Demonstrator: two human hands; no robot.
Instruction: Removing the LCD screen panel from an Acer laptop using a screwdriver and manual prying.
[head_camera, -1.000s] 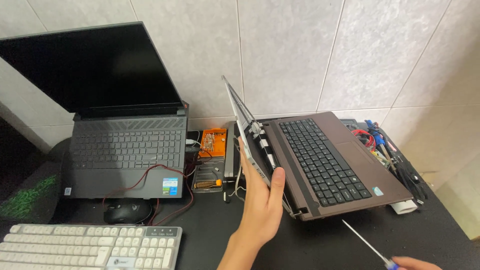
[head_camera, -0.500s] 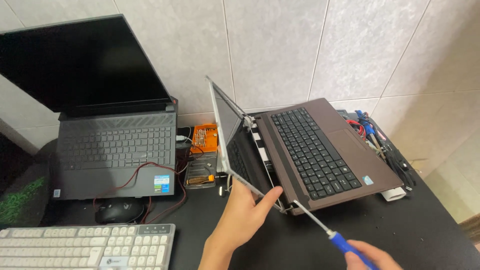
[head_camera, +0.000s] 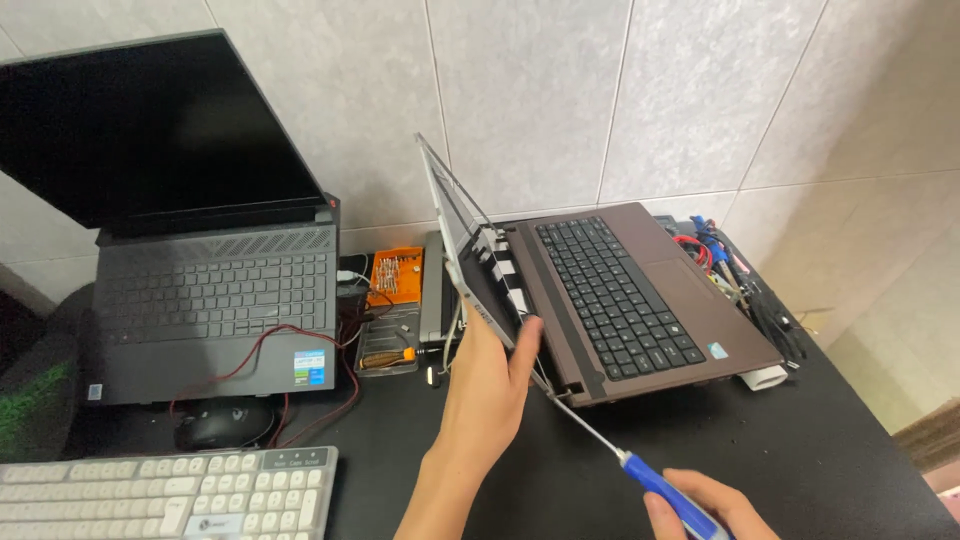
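Near the middle of the black table (head_camera: 820, 450), the brown laptop (head_camera: 640, 295) lay turned sideways, its screen panel (head_camera: 470, 245) standing on edge at the left. My left hand (head_camera: 490, 385) was clasped around the panel's near lower corner. My right hand (head_camera: 700, 505), closed on a blue-handled screwdriver (head_camera: 610, 450), pointed the long shaft up-left, its tip at the hinge just beside my left thumb.

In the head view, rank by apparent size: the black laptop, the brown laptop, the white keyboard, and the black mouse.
1. black laptop, largest with its tall screen.
2. brown laptop, held at the screen edge by the left hand.
3. white keyboard, cut off by the frame and nearer the camera, so unsure.
4. black mouse, smallest.
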